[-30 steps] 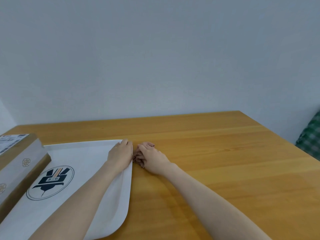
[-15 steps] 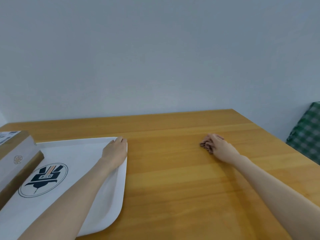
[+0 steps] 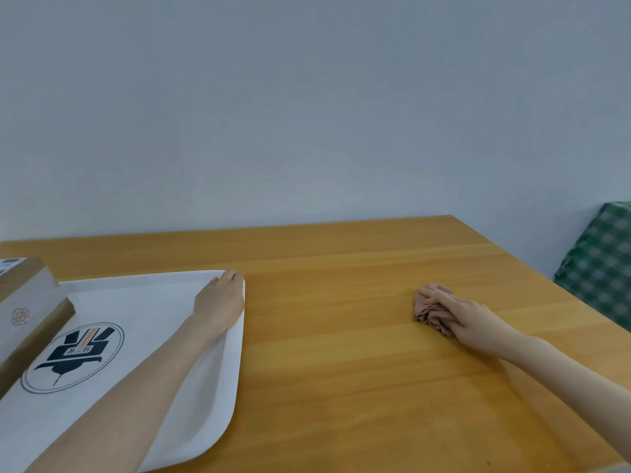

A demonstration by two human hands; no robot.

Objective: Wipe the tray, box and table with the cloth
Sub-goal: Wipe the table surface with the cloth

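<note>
Right hand and cloth have swept away from the left hand

A second ago the right hand sat just beside the left hand at the tray corner, knuckles almost touching it, with the pink cloth bunched under curled fingers. Half a second ago it was partway out across the desk. Now it lies well apart from the left hand, far out to that hand's right. The cloth has travelled under it, and the fingers now lie straighter over the wad. The view has also swung rightward: less of the box beyond the left hand shows, and more of the green checked fabric past the right hand.
</note>
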